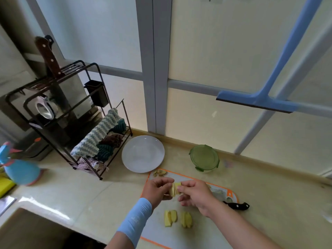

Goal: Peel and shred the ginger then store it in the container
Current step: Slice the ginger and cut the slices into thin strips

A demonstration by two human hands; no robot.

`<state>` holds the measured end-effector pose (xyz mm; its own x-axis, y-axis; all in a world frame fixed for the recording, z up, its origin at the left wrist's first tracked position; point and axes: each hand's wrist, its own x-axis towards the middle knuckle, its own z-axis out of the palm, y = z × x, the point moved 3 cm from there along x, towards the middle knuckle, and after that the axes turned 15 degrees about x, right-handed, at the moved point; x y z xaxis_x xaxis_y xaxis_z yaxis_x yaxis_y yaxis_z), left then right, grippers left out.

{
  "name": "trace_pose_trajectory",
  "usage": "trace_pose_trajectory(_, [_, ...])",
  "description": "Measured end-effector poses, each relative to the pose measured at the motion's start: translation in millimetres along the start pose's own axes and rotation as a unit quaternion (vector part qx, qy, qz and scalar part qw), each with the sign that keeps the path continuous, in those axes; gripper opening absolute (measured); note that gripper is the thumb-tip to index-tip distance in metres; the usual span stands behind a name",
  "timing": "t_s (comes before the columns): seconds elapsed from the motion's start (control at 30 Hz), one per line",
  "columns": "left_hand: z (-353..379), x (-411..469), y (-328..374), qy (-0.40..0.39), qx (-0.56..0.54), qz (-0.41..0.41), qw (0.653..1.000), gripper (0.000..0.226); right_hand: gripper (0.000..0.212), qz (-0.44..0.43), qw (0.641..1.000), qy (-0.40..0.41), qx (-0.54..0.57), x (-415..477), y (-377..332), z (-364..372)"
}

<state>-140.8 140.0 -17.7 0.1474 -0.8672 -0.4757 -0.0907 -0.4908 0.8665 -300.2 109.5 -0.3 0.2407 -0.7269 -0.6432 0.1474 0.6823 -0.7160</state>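
Blue sleeve (pixel 134 221) on the left forearm, nearest. Just beyond it, below both hands, two fanned stacks of peeled ginger slices (pixel 170 218) lie on the cutting board (pixel 179 238). Left hand (pixel 158 190) and right hand (pixel 195 194) each pinch one end of a third slice stack (pixel 175 189), fingers curled, probably squaring it for shredding. Knife (pixel 235 205) lies right of the right hand, within reach. Green container (pixel 204 158) sits beyond the hands, lid on.

Bare counter (pixel 100 193) left of cutting board (pixel 158 230); rack (pixel 75 123), plate (pixel 143 154), lidded container (pixel 204 157) obstruct behind; knife (pixel 236 206) right.
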Motion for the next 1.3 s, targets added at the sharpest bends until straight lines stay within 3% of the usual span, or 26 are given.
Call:
trace_pose_trajectory(0.1, [9.4,0.0,-3.1,-0.012,0.044,-0.002,0.999,0.014,0.029,0.012,1.0,0.026,-0.011,0.2,8.8,-13.1])
trace_pose_trajectory(0.33, [20.6,4.9,-41.1,0.013,0.135,-0.078,0.988,0.013,0.008,0.073,0.981,0.143,-0.107,1.9,57.0,-77.9])
trace_pose_trajectory(0.6, [33.7,-2.4,-64.4,-0.009,0.137,-0.118,0.983,0.007,0.005,0.055,0.963,0.139,-0.224,14.0,91.0,-91.2])
trace_pose_trajectory(0.93, [46.4,-7.3,-68.8,-0.009,0.143,-0.119,0.983,0.009,0.014,-0.002,0.881,0.189,-0.435,18.8,91.0,-88.4])
trace_pose_trajectory(1.0, [54.5,-6.2,-64.9,-0.013,0.144,-0.107,0.984,0.009,0.011,-0.022,0.899,0.178,-0.398,13.5,83.7,-86.2])
trace_pose_trajectory(1.1, [70.0,-3.2,-55.8,-0.016,0.144,-0.085,0.986,0.007,0.014,-0.016,0.965,0.085,-0.247,6.4,72.4,-79.2])
trace_pose_trajectory(1.2, [85.6,0.1,-52.4,-0.015,0.136,-0.071,0.988,0.005,0.006,-0.008,0.983,0.052,-0.177,6.3,69.2,-86.0])
trace_pose_trajectory(1.27, [90.9,2.7,-55.1,-0.002,0.234,-0.033,0.972,0.014,0.003,0.003,0.983,0.081,-0.166,8.0,72.1,-98.6])
trace_pose_trajectory(1.3, [91.8,3.0,-56.6,0.0,0.337,0.0,0.942,0.018,0.001,0.014,0.982,0.098,-0.163,8.7,75.1,-104.9])
